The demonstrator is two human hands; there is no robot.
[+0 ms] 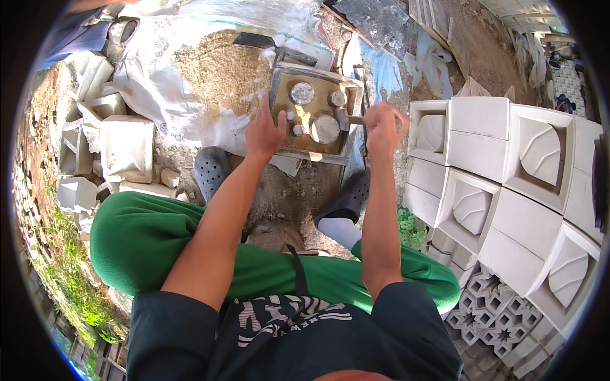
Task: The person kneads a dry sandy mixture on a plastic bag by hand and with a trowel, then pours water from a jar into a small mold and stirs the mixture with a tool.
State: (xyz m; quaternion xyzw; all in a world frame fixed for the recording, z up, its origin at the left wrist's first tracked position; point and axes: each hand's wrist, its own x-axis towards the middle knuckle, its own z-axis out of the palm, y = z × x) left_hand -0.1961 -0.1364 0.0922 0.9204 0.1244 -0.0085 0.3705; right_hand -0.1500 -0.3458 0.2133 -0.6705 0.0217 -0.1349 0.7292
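Between my feet lies a square mould frame (pixel 316 156) with grey-brown sandy material inside. Several round grey pieces sit in it, among them a large disc (pixel 325 129) at the near right and another disc (pixel 302 93) farther back. My right hand (pixel 385 126) is closed round the handle of a hammer (pixel 344 119). The hammer's head is over the right part of the mould, beside the large disc; whether it touches is unclear. My left hand (pixel 265 132) is at the frame's left side, thumb and fingers apart, holding nothing I can see.
A dark-bladed trowel (pixel 254 40) lies behind the mould. Sand (pixel 222 63) is heaped on white sheeting to the left. Pale decorative blocks (pixel 476 140) are stacked at right, with broken ones (pixel 127 146) at left. Another person's arm (pixel 86 5) shows at upper left.
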